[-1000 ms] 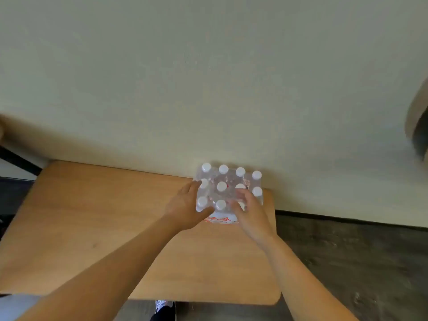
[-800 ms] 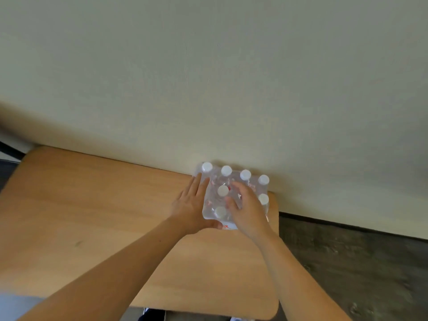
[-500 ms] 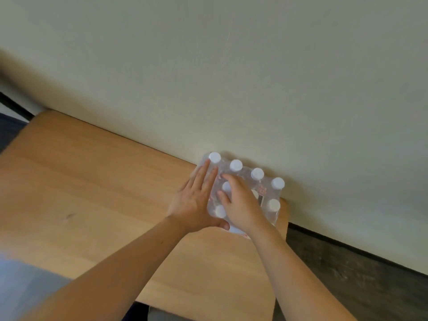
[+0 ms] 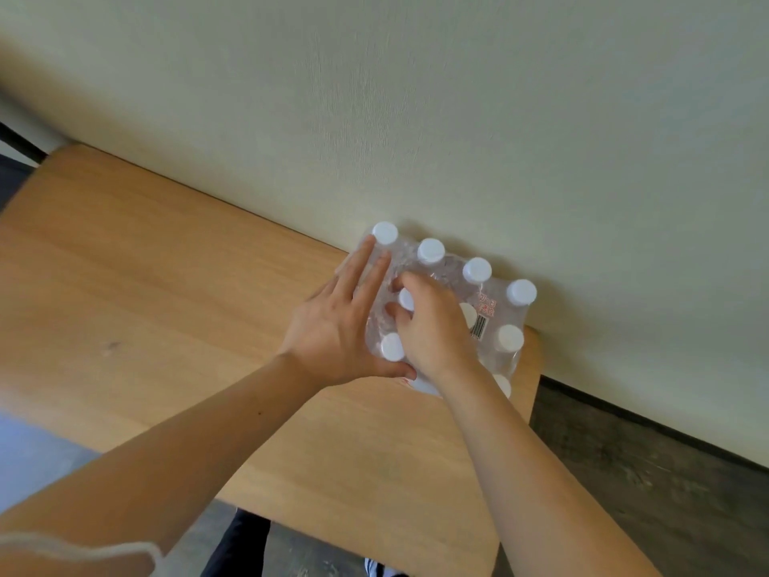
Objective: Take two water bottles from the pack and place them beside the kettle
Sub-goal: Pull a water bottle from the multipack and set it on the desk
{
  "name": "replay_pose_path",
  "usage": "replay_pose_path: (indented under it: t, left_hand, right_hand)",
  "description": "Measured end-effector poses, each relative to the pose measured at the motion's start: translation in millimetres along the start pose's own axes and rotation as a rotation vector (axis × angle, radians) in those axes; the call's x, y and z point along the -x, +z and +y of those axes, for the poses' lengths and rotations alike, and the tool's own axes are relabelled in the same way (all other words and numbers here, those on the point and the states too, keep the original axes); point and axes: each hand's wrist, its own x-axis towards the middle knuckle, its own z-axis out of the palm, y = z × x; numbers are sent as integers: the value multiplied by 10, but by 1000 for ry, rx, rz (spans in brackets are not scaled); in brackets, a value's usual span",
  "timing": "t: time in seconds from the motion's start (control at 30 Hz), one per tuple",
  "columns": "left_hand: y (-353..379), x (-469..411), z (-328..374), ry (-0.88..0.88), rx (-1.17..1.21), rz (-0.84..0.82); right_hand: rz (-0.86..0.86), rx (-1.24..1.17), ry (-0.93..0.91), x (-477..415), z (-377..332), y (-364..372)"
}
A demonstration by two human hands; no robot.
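Observation:
A shrink-wrapped pack of water bottles (image 4: 489, 304) with white caps stands at the table's far right corner, against the wall. My left hand (image 4: 337, 326) lies flat against the pack's left side, fingers stretched out and the thumb under its near edge. My right hand (image 4: 437, 331) rests on top of the pack, fingers curled around the cap of a middle bottle (image 4: 407, 299). Several caps show around the hands; others are hidden under my right hand. No kettle is in view.
The wooden table (image 4: 166, 326) runs left from the pack along a pale wall (image 4: 416, 118). Dark floor (image 4: 645, 472) lies to the right beyond the table's edge. My shoe (image 4: 376, 570) shows below the near edge.
The view has swung and come closer to the pack. My left hand went from gripping the pack's near corner to lying flat along its left side. My right hand slid onto the middle caps.

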Motion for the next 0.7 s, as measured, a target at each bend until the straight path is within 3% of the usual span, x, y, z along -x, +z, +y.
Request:
replay_pose_path:
  t: [0.37,0.7]
  left_hand:
    - [-27,4,51,-16,-42,4]
    - [-90,-3,80,-71,49,-157]
  right_hand:
    - [69,110,-40,111,-106,-120]
    - [89,143,-48,454,-542,-753]
